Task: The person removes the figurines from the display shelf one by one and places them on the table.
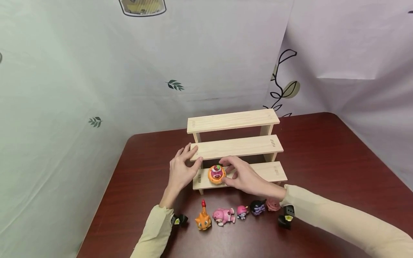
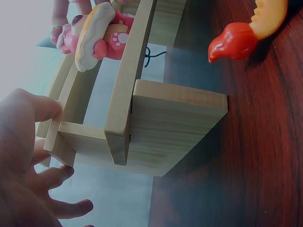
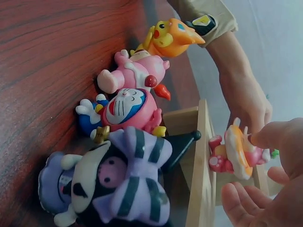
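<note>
A pink bear figurine (image 1: 217, 174) with an orange-and-white ring round its middle stands upright on the lowest board of a three-step wooden shelf (image 1: 237, 147). My right hand (image 1: 242, 175) has its thumb and fingers curved round the bear from the right, with the thumb lying against it in the right wrist view. At the left end of the middle board, my left hand (image 1: 182, 170) grips the wood. Its index finger lies over the top, and the thumb is at the front edge. In the left wrist view the other fingers (image 2: 71, 208) extend past the board's end.
Before the shelf, figurines lie in a row: an orange one with a red-tipped tail (image 1: 203, 221), a pink one (image 1: 224, 216), a small pink-hooded one (image 1: 242, 211), a black one with a purple bow (image 1: 257, 207), and a pink rose-like piece (image 1: 273, 204). A white patterned curtain (image 1: 226, 53) hangs behind the table.
</note>
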A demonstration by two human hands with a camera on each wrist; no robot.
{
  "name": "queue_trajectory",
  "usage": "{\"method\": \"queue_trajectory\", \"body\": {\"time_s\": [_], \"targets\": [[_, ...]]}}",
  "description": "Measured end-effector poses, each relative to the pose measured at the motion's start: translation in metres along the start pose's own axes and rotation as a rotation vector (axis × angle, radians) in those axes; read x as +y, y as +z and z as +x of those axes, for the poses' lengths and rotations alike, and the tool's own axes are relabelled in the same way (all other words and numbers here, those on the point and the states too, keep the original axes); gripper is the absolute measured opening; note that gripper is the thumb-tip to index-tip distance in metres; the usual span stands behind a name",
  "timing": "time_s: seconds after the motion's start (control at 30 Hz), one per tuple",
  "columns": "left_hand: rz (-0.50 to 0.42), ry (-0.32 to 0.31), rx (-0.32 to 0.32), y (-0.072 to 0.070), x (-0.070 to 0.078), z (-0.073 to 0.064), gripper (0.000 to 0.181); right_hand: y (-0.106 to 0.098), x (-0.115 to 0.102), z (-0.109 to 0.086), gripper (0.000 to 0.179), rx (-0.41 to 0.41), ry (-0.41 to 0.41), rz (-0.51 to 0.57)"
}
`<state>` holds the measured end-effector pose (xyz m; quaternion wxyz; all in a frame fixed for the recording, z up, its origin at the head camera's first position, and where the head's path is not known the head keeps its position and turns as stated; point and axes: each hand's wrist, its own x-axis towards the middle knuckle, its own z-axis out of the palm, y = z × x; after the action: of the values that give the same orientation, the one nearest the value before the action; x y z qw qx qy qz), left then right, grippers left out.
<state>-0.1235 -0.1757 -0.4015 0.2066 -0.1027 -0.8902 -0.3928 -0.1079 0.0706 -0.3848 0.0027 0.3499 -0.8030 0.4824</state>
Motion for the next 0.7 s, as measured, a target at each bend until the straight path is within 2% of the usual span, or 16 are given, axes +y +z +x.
{"method": "queue_trajectory", "body": {"time_s": [0.33, 0.7], "targets": [[0.005, -0.001, -0.003, 0.0, 0.001, -0.001, 0.045, 0.007, 0.001, 0.004, 0.047, -0.025, -0.006, -0.011], [0.005, -0.005, -0.004, 0.0, 0.001, 0.001, 0.045, 0.012, 0.004, 0.008, 0.042, -0.002, -0.045, -0.078]]}}
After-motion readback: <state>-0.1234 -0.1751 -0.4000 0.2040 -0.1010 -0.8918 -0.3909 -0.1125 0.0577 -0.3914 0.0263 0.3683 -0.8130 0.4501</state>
